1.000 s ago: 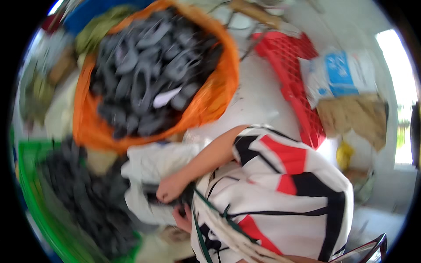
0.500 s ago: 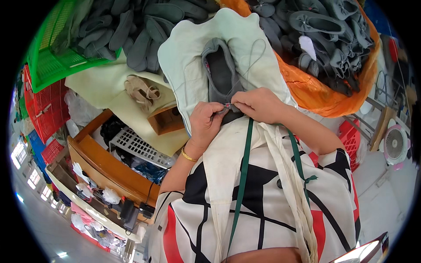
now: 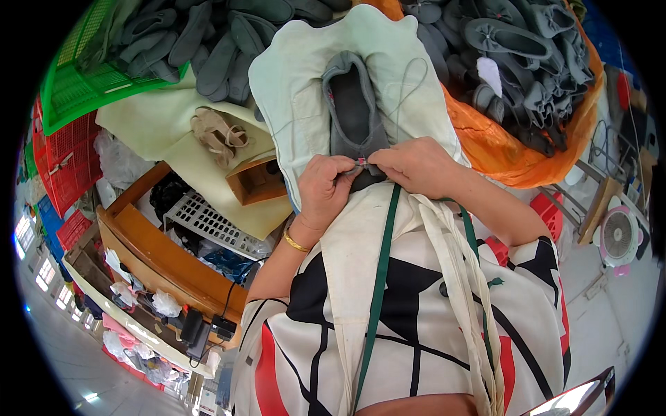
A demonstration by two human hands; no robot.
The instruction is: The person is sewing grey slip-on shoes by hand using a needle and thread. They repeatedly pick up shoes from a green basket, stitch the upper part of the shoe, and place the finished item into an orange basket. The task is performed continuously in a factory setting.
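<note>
A dark grey slip-on shoe lies on a pale padded cloth in front of me, its opening facing up and its toe toward my body. My left hand pinches the shoe's front at a small pink-and-silver ornament. From the other side, the closed fingertips of my right hand meet it there; whatever they grip is too small to make out. A thin grey thread loops over the cloth right of the shoe. The toe is partly covered by my fingers.
Dark grey shoes pile up at the far left beside a green crate. More fill an orange sack at the far right. Beige sandals and a wooden box sit left; a fan stands right.
Both hands remain at the ornament, their fingertips shifted slightly, and it shows more plainly between them. The surroundings have shifted slightly in the picture.
</note>
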